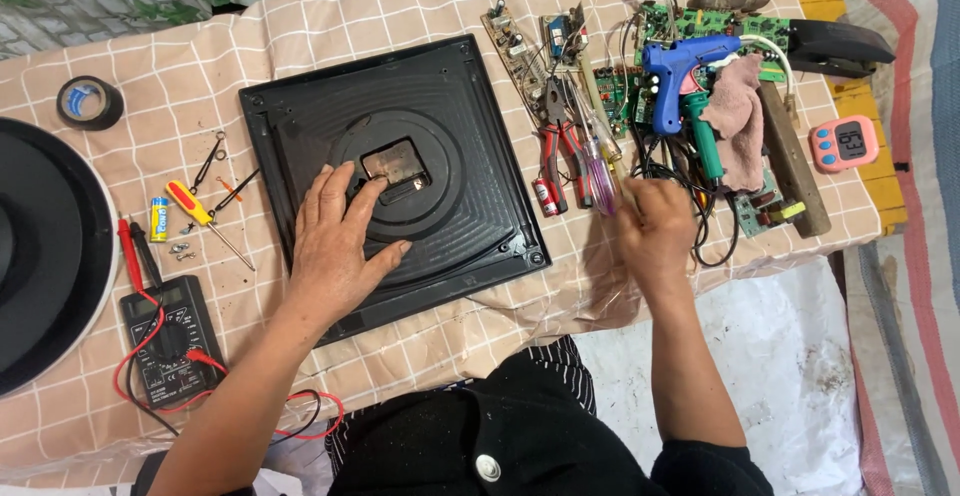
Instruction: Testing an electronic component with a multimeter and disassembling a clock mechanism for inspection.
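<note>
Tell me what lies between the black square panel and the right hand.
In the head view, red-handled pliers, a small red battery and a purple-handled screwdriver lie on the checked cloth.

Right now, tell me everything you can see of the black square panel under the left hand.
The black square panel looks like moulded plastic and lies flat on the checked cloth, turned slightly askew. Stepped concentric ridges ring a round raised centre, where a small rectangular recess holds a brownish metallic part. Its corners are rounded, with small screw points. The left hand rests palm-down on it, fingers at the recess. The right hand is off it, among tools.
</note>
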